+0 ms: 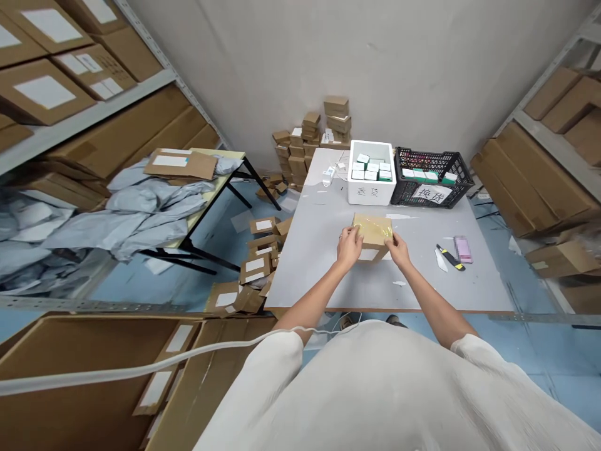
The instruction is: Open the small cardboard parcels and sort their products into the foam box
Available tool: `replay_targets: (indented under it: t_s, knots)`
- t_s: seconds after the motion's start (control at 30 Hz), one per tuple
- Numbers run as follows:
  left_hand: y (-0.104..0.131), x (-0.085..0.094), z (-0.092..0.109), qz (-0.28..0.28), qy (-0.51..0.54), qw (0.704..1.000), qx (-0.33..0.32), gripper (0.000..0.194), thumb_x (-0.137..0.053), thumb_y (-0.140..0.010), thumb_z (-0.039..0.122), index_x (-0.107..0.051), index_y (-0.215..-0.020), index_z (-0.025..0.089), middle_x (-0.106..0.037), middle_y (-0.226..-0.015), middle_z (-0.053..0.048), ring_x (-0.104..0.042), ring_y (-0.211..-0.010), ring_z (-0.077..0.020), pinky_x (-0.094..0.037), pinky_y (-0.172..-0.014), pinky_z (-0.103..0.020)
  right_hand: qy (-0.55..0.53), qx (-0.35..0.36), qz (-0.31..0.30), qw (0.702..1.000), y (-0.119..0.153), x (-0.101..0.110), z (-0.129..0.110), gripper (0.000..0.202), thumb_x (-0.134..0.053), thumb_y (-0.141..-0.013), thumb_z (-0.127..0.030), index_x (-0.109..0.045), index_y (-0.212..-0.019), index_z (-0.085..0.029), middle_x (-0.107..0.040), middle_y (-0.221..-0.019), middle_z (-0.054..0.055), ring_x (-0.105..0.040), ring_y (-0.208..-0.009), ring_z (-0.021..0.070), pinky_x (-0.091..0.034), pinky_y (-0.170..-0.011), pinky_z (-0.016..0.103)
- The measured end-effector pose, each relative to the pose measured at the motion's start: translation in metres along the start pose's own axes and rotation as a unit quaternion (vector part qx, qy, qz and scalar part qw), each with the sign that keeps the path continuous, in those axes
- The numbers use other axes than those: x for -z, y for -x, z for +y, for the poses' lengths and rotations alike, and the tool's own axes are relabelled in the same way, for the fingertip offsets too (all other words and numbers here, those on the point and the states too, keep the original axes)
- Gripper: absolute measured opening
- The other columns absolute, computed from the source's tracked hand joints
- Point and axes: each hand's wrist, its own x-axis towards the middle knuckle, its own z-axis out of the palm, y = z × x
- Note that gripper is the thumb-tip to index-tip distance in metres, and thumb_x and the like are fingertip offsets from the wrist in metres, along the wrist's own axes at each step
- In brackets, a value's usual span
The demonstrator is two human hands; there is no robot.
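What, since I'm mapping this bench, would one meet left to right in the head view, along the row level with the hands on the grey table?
Left hand → carton → right hand → knife → pink item.

Both bare arms reach forward and converge from white short sleeves. Left hand [349, 246], fingers bent, with the thumb toward the body's midline; right hand [399, 248], fingers curled inward, level with its counterpart and a short way apart.
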Motion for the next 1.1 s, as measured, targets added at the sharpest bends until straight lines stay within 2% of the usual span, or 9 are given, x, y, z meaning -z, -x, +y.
replay_targets:
  t_s: [0.13, 0.3, 0.4, 0.5, 0.6, 0.7, 0.87, 0.97, 1.1]
  knots:
    - [-0.001, -0.036, 0.015, -0.027, 0.038, 0.999, 0.002, 0.048, -0.059, -0.104, 0.034, -0.064, -0.152, 0.027, -0.058, -0.144, -0.014, -0.062, -0.132, -0.0336, -0.053, -0.113, -0.047, 0.031, 0.001, 0.027, 0.999, -0.012, 0.042, 0.005, 0.064, -0.063, -0.079, -0.047, -0.071, -0.137, -0.02, -0.078, -0.129, 0.01, -0.069, -0.107, 0.03, -0.056, -0.101, 0.044]
    - [0.002, -0.089, 0.03, -0.058, 0.09, 0.994, -0.012, 0.05, -0.061, -0.101, 0.028, -0.063, -0.151, 0.026, -0.057, -0.145, -0.014, -0.06, -0.136, -0.0319, -0.051, -0.117, -0.046, 0.059, -0.008, 0.054, 0.997, -0.014, 0.089, 0.025, 0.067, -0.06, -0.079, -0.043, -0.071, -0.141, -0.021, -0.078, -0.13, 0.009, -0.069, -0.109, 0.0303, -0.057, -0.102, 0.044]
    - [0.003, -0.116, 0.035, -0.072, 0.114, 0.991, -0.016, 0.051, -0.062, -0.1, 0.028, -0.062, -0.151, 0.025, -0.056, -0.145, -0.015, -0.059, -0.138, -0.031, -0.05, -0.119, -0.046, 0.076, -0.007, 0.066, 0.995, -0.014, 0.109, 0.04, 0.067, -0.058, -0.08, -0.043, -0.07, -0.142, -0.021, -0.079, -0.129, 0.009, -0.069, -0.111, 0.0309, -0.056, -0.105, 0.045]
    - [0.006, -0.132, 0.035, -0.084, 0.111, 0.99, -0.005, 0.052, -0.06, -0.1, 0.027, -0.06, -0.152, 0.024, -0.056, -0.145, -0.016, -0.057, -0.139, -0.0305, -0.049, -0.119, -0.047, 0.086, 0.0, 0.05, 0.995, -0.017, 0.122, 0.052, 0.068, -0.059, -0.082, -0.044, -0.067, -0.146, -0.022, -0.077, -0.134, 0.009, -0.069, -0.112, 0.031, -0.056, -0.106, 0.047]
    - [0.01, -0.132, 0.039, -0.063, 0.055, 0.997, 0.001, 0.049, -0.058, -0.1, 0.023, -0.063, -0.149, 0.024, -0.053, -0.152, -0.017, -0.051, -0.145, -0.0333, -0.045, -0.121, -0.051, 0.089, 0.012, 0.035, 0.995, -0.022, 0.122, 0.06, 0.069, -0.06, -0.086, -0.048, -0.066, -0.149, -0.021, -0.072, -0.144, 0.013, -0.069, -0.117, 0.0316, -0.054, -0.111, 0.049]
    - [0.012, -0.12, 0.048, -0.042, -0.015, 0.999, -0.023, 0.041, -0.056, -0.101, 0.021, -0.07, -0.139, 0.027, -0.051, -0.159, -0.015, -0.046, -0.149, -0.0358, -0.042, -0.12, -0.053, 0.082, 0.02, 0.035, 0.996, -0.026, 0.11, 0.062, 0.068, -0.054, -0.094, -0.058, -0.067, -0.149, -0.02, -0.066, -0.151, 0.016, -0.066, -0.128, 0.0321, -0.048, -0.118, 0.05]
    - [0.015, -0.101, 0.063, -0.086, -0.026, 0.994, -0.061, 0.045, -0.054, -0.108, 0.043, -0.062, -0.15, 0.027, -0.059, -0.153, -0.014, -0.052, -0.143, -0.0353, -0.042, -0.119, -0.052, 0.038, 0.036, -0.007, 0.999, -0.025, 0.085, 0.06, 0.06, -0.051, -0.099, -0.066, -0.076, -0.135, -0.025, -0.072, -0.142, 0.011, -0.061, -0.136, 0.0311, -0.047, -0.119, 0.05]
    - [0.017, -0.094, 0.056, -0.081, -0.031, 0.996, -0.036, 0.06, -0.059, -0.105, 0.054, -0.053, -0.157, 0.025, -0.055, -0.158, -0.017, -0.049, -0.148, -0.0376, -0.038, -0.123, -0.053, 0.048, 0.008, 0.005, 0.999, -0.021, 0.08, 0.067, 0.053, -0.06, -0.095, -0.061, -0.078, -0.129, -0.025, -0.072, -0.14, 0.012, -0.062, -0.133, 0.0311, -0.05, -0.115, 0.049]
    - [0.018, -0.082, 0.031, -0.066, -0.031, 0.997, 0.02, 0.067, -0.061, -0.103, 0.053, -0.046, -0.161, 0.023, -0.051, -0.16, -0.02, -0.048, -0.15, -0.0393, -0.039, -0.123, -0.056, 0.1, -0.081, 0.05, 0.99, -0.014, 0.081, 0.087, 0.053, -0.069, -0.084, -0.049, -0.075, -0.129, -0.023, -0.069, -0.142, 0.014, -0.061, -0.135, 0.0328, -0.048, -0.119, 0.05]
